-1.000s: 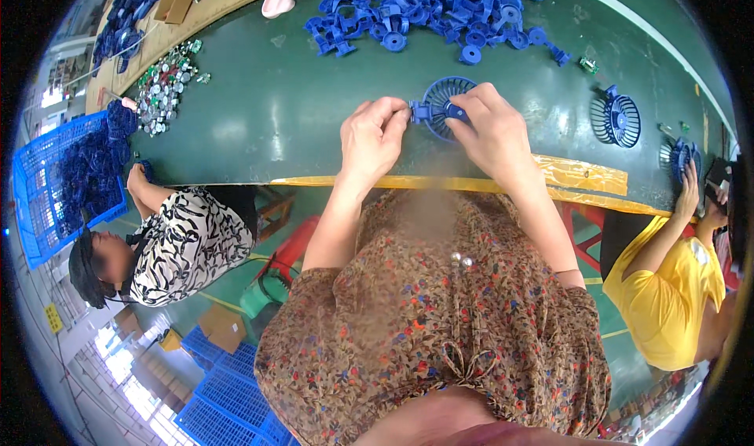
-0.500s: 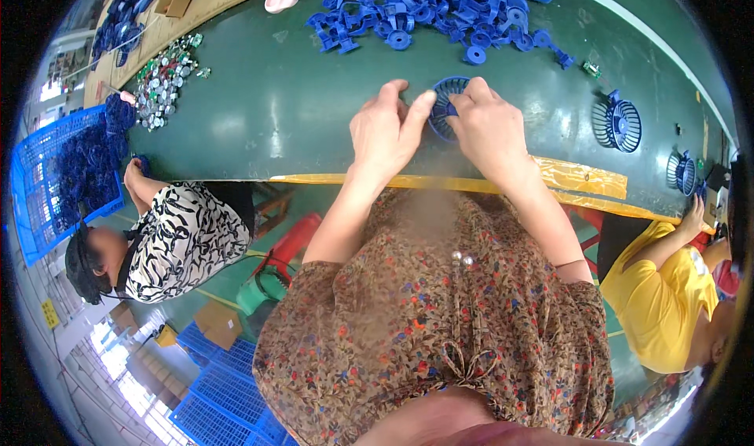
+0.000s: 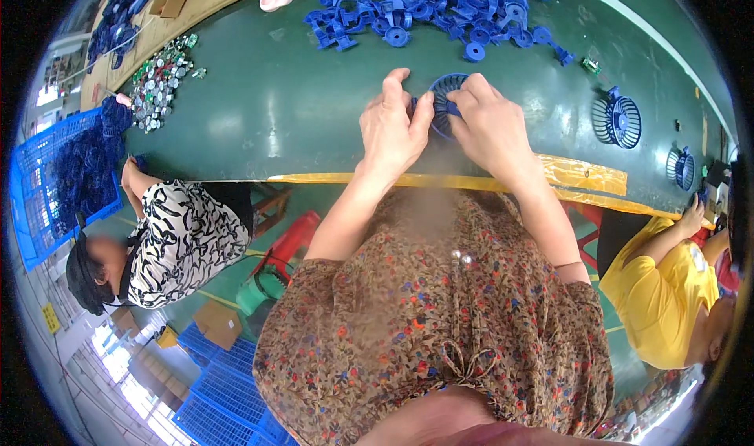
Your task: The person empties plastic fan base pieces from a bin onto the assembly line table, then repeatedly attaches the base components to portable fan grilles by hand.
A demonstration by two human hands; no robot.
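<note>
Between my two hands, over the near part of the green table, is a round blue fan cage (image 3: 444, 85) with thin slats. My right hand (image 3: 488, 124) is closed, its thumb and fingers pinching a small blue piece at the cage's middle. On the other side, my left hand (image 3: 394, 132) has its thumb against the cage's left edge and its fingers bent around a dark blue part that is mostly hidden. Two more blue fan cages, a nearer one (image 3: 617, 119) and a farther one (image 3: 680, 169), stand to the right.
A heap of blue plastic parts (image 3: 424, 10) lies at the far side before a blue bin. Small motors and circuit boards (image 3: 159, 85) are piled at the left, near a blue crate (image 3: 67, 179). Co-workers sit left and right; yellow tape (image 3: 581, 176) lines the near edge.
My left hand has shifted slightly right and turned, and a dark blue part now shows between its fingers. The right hand stays at the cage.
</note>
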